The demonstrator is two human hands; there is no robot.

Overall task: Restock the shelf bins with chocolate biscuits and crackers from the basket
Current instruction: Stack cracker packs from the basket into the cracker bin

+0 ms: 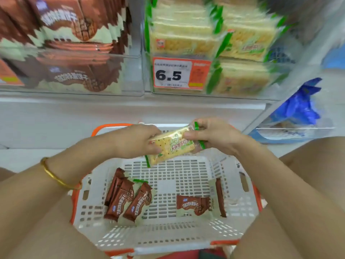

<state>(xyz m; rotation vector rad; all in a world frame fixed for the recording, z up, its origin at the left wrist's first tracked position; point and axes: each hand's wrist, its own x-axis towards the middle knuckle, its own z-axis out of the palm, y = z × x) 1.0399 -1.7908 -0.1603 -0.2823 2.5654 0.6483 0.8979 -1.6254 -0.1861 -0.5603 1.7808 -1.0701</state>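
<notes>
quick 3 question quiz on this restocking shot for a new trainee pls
1. True or false: the left hand and the right hand both grip one cracker pack above the basket.
2. What lies in the basket? A) only cracker packs B) chocolate biscuit packs C) nothing
3. Fill in: the price tag on the front of the cracker bin reads ___.

Key: 1 true; 2 B; 3 6.5
</notes>
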